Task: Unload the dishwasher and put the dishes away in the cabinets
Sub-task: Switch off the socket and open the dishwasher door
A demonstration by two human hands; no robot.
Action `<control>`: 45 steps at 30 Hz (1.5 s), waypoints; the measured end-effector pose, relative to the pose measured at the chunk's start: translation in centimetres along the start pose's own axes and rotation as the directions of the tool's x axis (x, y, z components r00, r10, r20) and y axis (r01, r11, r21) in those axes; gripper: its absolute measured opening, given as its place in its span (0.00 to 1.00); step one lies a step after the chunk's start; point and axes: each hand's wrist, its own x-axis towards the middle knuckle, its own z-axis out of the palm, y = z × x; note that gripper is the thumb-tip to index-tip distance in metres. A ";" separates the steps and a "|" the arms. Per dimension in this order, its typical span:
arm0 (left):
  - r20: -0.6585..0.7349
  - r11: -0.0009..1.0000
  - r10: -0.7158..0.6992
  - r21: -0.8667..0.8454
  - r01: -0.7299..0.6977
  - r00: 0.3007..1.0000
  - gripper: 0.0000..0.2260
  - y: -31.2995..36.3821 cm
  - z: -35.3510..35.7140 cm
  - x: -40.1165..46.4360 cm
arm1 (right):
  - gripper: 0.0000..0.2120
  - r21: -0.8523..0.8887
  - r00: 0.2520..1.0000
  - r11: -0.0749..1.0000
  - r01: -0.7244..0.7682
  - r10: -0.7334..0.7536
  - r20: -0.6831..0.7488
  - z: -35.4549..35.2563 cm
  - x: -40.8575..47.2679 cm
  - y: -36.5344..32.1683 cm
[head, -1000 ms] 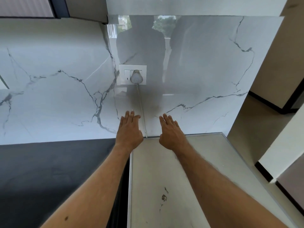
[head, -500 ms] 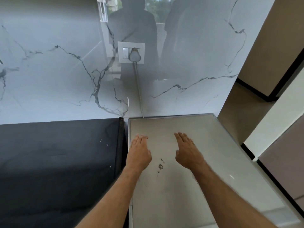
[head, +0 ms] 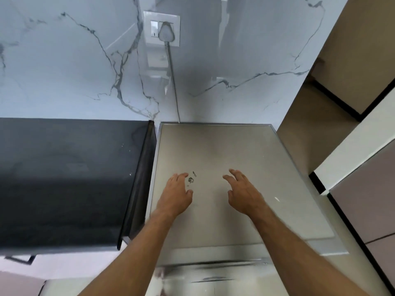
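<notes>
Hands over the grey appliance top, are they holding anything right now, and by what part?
Nothing is held. The left hand and right hand hover open, fingers spread, over the grey appliance top.

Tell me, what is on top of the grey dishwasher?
Nothing stands on the dishwasher top; it shows only dark smudges. The left hand and right hand are over it, open. Its inside is not visible.

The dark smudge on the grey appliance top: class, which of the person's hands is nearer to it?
Left. The left hand lies right beside the dark smudge, its fingers almost touching it. The right hand sits farther off, to the smudge's right.
</notes>
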 end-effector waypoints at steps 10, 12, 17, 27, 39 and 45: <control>-0.005 0.996 -0.081 -0.030 0.081 0.997 0.26 4.2 6.3 -8.4 | 0.27 0.111 0.993 0.987 0.114 -0.112 -0.023 1.2 -7.0 4.4; -0.057 0.993 -0.119 -0.031 0.118 0.991 0.25 4.6 7.2 -9.9 | 0.26 0.140 0.993 0.983 0.121 -0.120 -0.015 1.7 -8.2 4.8; -0.089 0.982 -0.162 -0.113 0.152 0.983 0.24 5.5 8.8 -13.3 | 0.19 0.183 0.956 0.946 0.267 -0.237 -0.170 2.7 -10.9 5.4; -0.220 0.947 -0.152 -0.312 0.078 0.964 0.15 5.4 10.3 -18.5 | 0.08 0.121 0.930 0.968 0.218 -0.169 -0.328 3.2 -16.6 5.0; 0.414 -0.107 -0.515 -0.900 0.423 0.751 0.10 5.9 12.6 -23.4 | 0.15 0.893 0.790 0.154 -0.423 0.545 0.281 8.5 -23.6 1.8; 0.491 -0.276 -0.524 -0.871 0.407 0.696 0.03 6.8 14.8 -21.2 | 0.12 0.803 0.679 -0.510 -0.310 0.473 0.562 9.9 -21.5 2.5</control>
